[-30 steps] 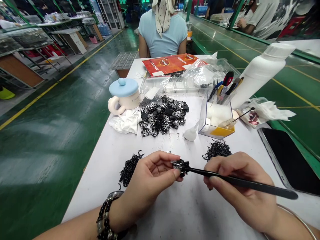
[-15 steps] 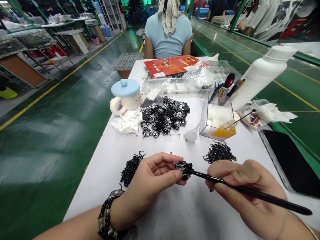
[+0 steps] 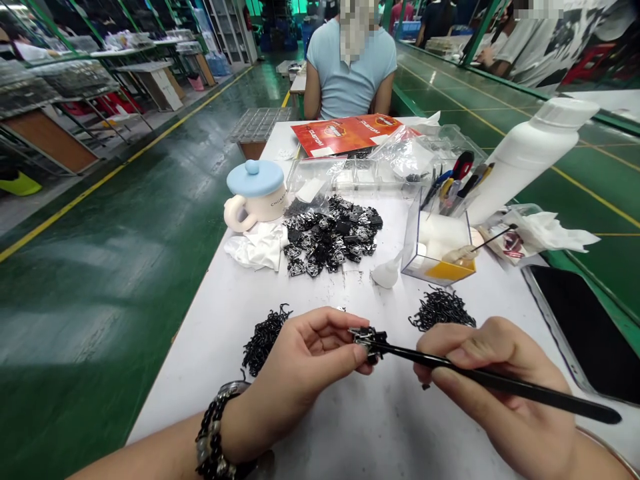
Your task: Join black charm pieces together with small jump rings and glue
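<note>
My left hand [image 3: 310, 367] pinches a small black and silver metal part [image 3: 369, 340] between thumb and fingers, above the table's front half. In my right hand [image 3: 505, 393] is a pair of slim black tweezers [image 3: 530, 390], gripped between thumb and fingers. Their tip points left and touches the small part; exactly where it meets the part is too small to make out. A pile of short black bent pieces [image 3: 263, 341] lies left of my left hand, and a similar pile [image 3: 443, 308] sits behind my right hand. Farther back lies a heap of like black and silver parts [image 3: 333, 237].
At the back left stands a mug with a blue lid [image 3: 255, 190], beside crumpled white tissue [image 3: 260, 247]. A clear box [image 3: 437, 263] of tools, a small white dropper bottle [image 3: 386, 272], a white bottle [image 3: 535, 157] and a phone [image 3: 580, 327] are rightward. A person [image 3: 350, 67] sits ahead.
The whole view has shifted slightly, with table items appearing a little lower and to the right. Both hands keep nearly the same pose, tweezers still against the part.
</note>
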`<move>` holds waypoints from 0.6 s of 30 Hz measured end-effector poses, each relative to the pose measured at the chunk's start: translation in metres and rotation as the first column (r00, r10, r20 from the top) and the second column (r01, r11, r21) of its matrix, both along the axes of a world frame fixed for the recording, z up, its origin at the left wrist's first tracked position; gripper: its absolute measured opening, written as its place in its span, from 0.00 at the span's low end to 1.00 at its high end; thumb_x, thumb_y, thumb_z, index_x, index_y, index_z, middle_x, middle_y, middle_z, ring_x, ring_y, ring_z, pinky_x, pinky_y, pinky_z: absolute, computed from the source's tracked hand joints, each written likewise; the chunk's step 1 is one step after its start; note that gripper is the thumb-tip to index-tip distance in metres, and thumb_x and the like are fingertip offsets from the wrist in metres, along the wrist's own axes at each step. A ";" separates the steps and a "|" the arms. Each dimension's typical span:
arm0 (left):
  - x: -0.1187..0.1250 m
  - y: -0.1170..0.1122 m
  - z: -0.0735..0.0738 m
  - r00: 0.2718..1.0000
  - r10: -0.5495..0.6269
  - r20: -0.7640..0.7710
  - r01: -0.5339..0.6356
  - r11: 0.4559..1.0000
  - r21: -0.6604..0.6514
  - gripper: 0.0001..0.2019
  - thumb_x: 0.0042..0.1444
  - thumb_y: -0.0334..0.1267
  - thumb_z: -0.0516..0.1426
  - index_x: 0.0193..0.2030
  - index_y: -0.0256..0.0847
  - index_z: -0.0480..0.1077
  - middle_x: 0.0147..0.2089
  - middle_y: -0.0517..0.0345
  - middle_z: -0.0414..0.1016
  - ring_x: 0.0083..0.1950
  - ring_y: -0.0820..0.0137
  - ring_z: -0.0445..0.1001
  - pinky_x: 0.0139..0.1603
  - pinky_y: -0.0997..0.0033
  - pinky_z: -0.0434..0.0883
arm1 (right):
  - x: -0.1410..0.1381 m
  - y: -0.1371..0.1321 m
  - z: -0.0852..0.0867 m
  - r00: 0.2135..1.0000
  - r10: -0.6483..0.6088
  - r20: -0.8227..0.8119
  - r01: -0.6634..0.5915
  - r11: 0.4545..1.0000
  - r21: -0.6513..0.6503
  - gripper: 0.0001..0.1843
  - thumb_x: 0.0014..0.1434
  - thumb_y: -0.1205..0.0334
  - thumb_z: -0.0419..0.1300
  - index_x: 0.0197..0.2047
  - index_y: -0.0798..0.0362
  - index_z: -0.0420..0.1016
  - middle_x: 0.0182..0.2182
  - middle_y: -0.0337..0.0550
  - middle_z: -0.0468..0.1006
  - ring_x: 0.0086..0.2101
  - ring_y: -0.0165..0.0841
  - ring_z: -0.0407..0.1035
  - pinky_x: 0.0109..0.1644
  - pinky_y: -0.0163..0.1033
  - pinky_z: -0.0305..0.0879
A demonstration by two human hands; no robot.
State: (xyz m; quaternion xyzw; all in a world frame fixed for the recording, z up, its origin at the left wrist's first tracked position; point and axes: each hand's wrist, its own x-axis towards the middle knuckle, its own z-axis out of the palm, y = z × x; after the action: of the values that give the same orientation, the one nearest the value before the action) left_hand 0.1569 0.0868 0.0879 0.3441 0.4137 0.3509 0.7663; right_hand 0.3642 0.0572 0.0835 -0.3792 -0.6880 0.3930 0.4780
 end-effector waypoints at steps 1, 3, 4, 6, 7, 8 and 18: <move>0.000 0.000 0.000 1.000 0.008 -0.013 -0.008 1.000 0.010 0.10 0.47 0.31 0.65 0.38 0.37 0.74 0.29 0.57 0.78 0.31 0.76 0.76 0.35 0.81 0.74 | 0.000 0.001 0.000 1.000 0.001 -0.005 -0.001 1.000 -0.021 0.11 0.58 0.76 0.52 0.36 0.50 0.56 0.30 0.39 0.72 0.29 0.28 0.70 0.29 0.33 0.69; 0.001 -0.001 0.000 0.999 0.013 -0.050 -0.011 0.999 0.034 0.09 0.47 0.31 0.65 0.38 0.38 0.75 0.29 0.58 0.78 0.32 0.76 0.76 0.35 0.83 0.73 | 0.001 0.001 0.001 1.000 0.016 -0.004 -0.016 0.999 -0.052 0.11 0.58 0.75 0.53 0.37 0.50 0.57 0.30 0.39 0.72 0.29 0.28 0.70 0.29 0.33 0.70; 0.001 -0.002 0.000 0.997 0.012 -0.081 -0.007 0.998 0.055 0.09 0.47 0.31 0.65 0.38 0.39 0.75 0.30 0.59 0.78 0.32 0.77 0.76 0.36 0.83 0.73 | 0.002 0.001 0.003 1.000 0.026 0.005 -0.026 0.998 -0.052 0.11 0.58 0.74 0.54 0.37 0.50 0.57 0.29 0.39 0.72 0.29 0.28 0.69 0.29 0.33 0.69; 0.001 -0.004 0.000 0.986 0.020 -0.166 0.000 0.993 0.122 0.09 0.48 0.32 0.64 0.38 0.40 0.75 0.31 0.59 0.77 0.34 0.76 0.76 0.38 0.83 0.73 | 0.003 0.000 0.007 1.000 0.019 0.025 -0.018 0.999 -0.029 0.09 0.58 0.73 0.54 0.36 0.50 0.57 0.27 0.38 0.71 0.27 0.28 0.69 0.28 0.33 0.69; 0.000 -0.005 0.000 0.977 0.028 -0.211 0.006 0.987 0.159 0.09 0.48 0.32 0.64 0.38 0.41 0.76 0.32 0.59 0.77 0.34 0.76 0.75 0.39 0.82 0.73 | 0.004 -0.002 0.008 1.000 -0.004 0.020 0.004 1.000 -0.021 0.08 0.59 0.72 0.54 0.36 0.50 0.58 0.27 0.39 0.70 0.27 0.29 0.68 0.27 0.33 0.68; 0.000 -0.006 0.000 0.967 0.039 -0.252 0.012 0.980 0.197 0.09 0.48 0.32 0.63 0.39 0.41 0.76 0.33 0.59 0.77 0.35 0.76 0.75 0.39 0.82 0.73 | 0.005 -0.004 0.010 0.999 -0.038 0.001 0.038 0.999 -0.017 0.07 0.59 0.70 0.54 0.36 0.50 0.58 0.26 0.39 0.70 0.27 0.30 0.68 0.26 0.34 0.67; -0.005 -0.011 -0.002 0.890 0.180 -0.419 0.089 0.833 0.547 0.18 0.53 0.31 0.60 0.51 0.48 0.69 0.39 0.61 0.76 0.38 0.75 0.75 0.44 0.82 0.73 | 0.025 0.023 0.000 0.787 -0.128 0.603 -0.189 0.881 0.434 0.12 0.55 0.77 0.55 0.40 0.52 0.64 0.30 0.43 0.69 0.30 0.32 0.62 0.32 0.39 0.56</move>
State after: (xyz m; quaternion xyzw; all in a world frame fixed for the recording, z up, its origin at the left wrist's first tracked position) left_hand 0.1515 0.0753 0.0861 0.6121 0.4701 0.3835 0.5072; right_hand 0.3888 0.0797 0.0836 -0.3466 -0.8860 0.0761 0.2985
